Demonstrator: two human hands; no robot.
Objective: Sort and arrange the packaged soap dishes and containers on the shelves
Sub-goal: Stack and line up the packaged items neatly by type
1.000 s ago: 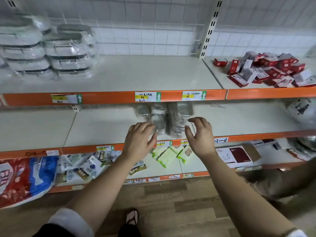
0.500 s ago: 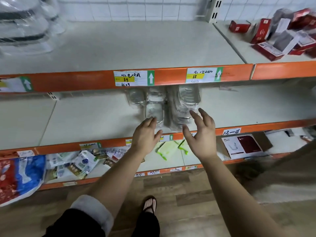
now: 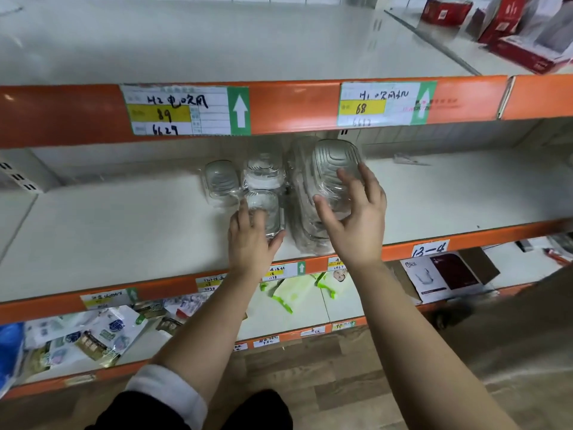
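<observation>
1. The middle shelf [image 3: 124, 237], white with an orange front rail, carries all the wrapped goods in a cluster near its centre. Both forearms reach up to it from the near edge.
2. The large pack of soap dishes [image 3: 305, 218], ribbed and clear-wrapped, stands on the right of the cluster and leans toward the far wall.
3. The right hand [image 3: 353, 221] lies against the near face of that pack. Its fingers are spread and fairly straight, with the thumb on the front and the fingertips at the pack's right edge; it is not closed round it.
4. The left hand [image 3: 251, 243] grips the small clear container [image 3: 268, 209] at its near end, with the thumb on the right side and the fingers along the left.
5. The small clear container sits just left of the large pack, touching it.
6. Behind it stand a grey dish pack [image 3: 221, 181] on the left and a white dish pack [image 3: 263, 172] on the right, side by side.
</observation>
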